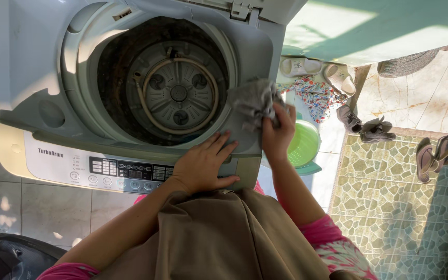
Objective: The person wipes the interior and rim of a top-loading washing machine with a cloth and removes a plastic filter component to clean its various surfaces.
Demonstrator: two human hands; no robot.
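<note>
Cloth of my brown apron (pixel 224 233) fills the near edge of the view, with pink sleeves (pixel 333 243) showing on either side. My left hand (pixel 203 166) lies flat, fingers spread, palm pressed on the near right corner of the washing machine (pixel 32 78), just beside its control panel (pixel 125 171). My right hand (pixel 278 129) is closed around a crumpled grey rag (pixel 252 101), pinching it between thumb and fingers and holding it against the right rim of the machine's top opening. Beyond the rag, the drum (pixel 177 93) stands open and looks dark and grimy around its wall, with a pale hose (pixel 151 111) curled in a loop on the bottom. To the right of the machine, behind my right hand, a green basin (pixel 304 145) sits on the floor, and past it a patterned piece of fabric (pixel 317 96). Farther out, pale slippers (pixel 317 70), grey shoes (pixel 366 127) and sandals (pixel 434 155) lie on the tiled floor (pixel 390 192).
</note>
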